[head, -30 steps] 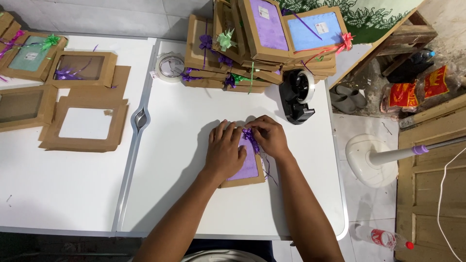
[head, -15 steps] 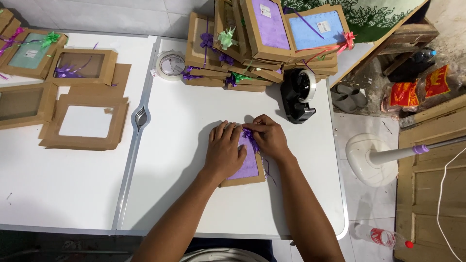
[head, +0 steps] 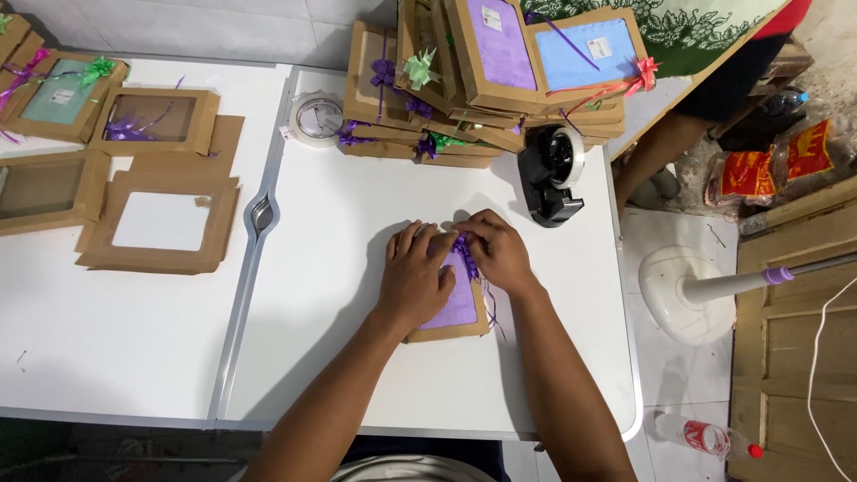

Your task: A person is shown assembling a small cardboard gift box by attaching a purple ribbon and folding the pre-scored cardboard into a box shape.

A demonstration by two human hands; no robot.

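Observation:
A flat brown cardboard box with a purple window lies on the white table. My left hand rests flat on the box's left part and presses it down. My right hand sits at the box's upper right, its fingers pinching a purple ribbon bow on the box. Thin purple ribbon ends trail off the box's right side.
A stack of finished boxes with bows stands at the back. A black tape dispenser is just behind my right hand, a tape roll further left. Empty window boxes lie on the left table. A fan base stands on the floor right.

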